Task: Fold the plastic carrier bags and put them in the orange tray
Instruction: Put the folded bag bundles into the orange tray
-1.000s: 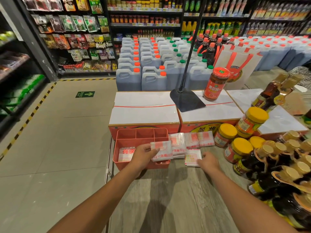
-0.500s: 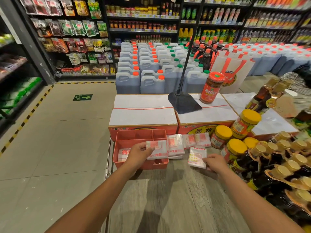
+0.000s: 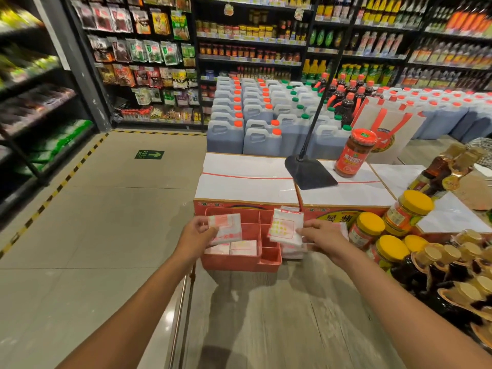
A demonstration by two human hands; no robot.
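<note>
The left hand (image 3: 195, 237) pinches a folded white plastic carrier bag with red print (image 3: 226, 226) in its grip above the orange plastic compartment tray (image 3: 239, 263). It is higher now than half a second ago. The right hand (image 3: 323, 237) has lifted a second folded white bag with yellow print (image 3: 286, 229) off the wood-grain desk (image 3: 266, 315), pinched at its edge over the tray's right side. Both look ready to join the folded bags (image 3: 243, 247) already inside.

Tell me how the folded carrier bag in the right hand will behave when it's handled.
Probably very light: the right hand pinches the folded bag by one edge and it stays up. Likely floppy rather than stiff; its edges look soft and crinkled, so it may spring open if released loosely. Its plastic looks smooth, so it could slip.
</note>
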